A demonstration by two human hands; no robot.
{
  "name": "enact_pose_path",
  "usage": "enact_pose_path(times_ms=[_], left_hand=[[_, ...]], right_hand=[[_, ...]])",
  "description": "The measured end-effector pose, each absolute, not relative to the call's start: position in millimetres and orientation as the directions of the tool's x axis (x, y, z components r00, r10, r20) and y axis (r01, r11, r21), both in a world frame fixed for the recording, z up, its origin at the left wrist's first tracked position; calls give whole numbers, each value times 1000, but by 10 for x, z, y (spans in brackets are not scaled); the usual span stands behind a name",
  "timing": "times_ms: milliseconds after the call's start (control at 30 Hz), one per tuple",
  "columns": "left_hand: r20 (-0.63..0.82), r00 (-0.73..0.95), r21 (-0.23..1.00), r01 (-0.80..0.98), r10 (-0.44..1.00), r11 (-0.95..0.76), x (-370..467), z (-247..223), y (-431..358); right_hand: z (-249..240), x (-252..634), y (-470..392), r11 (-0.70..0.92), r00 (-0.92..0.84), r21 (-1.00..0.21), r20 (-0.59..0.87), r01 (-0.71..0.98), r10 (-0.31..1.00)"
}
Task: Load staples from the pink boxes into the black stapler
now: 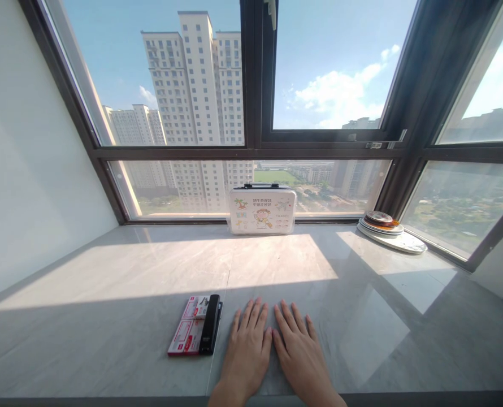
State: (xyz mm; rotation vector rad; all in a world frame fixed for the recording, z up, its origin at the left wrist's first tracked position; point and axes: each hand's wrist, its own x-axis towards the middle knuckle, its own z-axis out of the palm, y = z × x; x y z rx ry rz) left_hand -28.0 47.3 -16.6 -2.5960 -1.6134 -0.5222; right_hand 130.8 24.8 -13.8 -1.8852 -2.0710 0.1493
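Note:
My left hand [247,347] lies flat, palm down, on the grey marble sill [107,345], fingers stretched toward the window. Beside it, thumbs nearly meeting, my right hand [300,350] rests the same way. Neither hand holds anything. Just left of my left hand is a black stapler [210,325], lying lengthwise away from me. Up against the stapler's left side are red and white staple boxes [187,328], one nearer and one farther.
A white case [263,212] with cartoon prints and a black handle stands upright against the window. Stacked plates or lids [381,226] sit in the far right corner. Dark window frames [251,152] bound the sill's back, and a white wall [35,169] its left.

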Motion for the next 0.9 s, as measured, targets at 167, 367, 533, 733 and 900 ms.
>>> enact_pose_path(times_ms=[167, 367, 533, 733, 900], left_hand=[[298, 400, 151, 877, 867, -457, -282, -162, 469], [290, 399, 172, 873, 870, -457, -283, -166, 468], [295, 397, 176, 872, 869, -458, -277, -162, 462], [311, 397, 162, 874, 864, -459, -286, -150, 460], [316, 387, 160, 878, 866, -451, -292, -174, 465]], right_hand=[[-135, 1307, 247, 112, -62, -292, 175, 950, 983], [-141, 1305, 252, 103, -58, -279, 164, 955, 985], [-116, 1300, 246, 95, -56, -280, 146, 955, 988], [-91, 1298, 242, 101, -59, -303, 144, 948, 988], [-106, 1276, 240, 99, -48, -321, 162, 942, 986]])
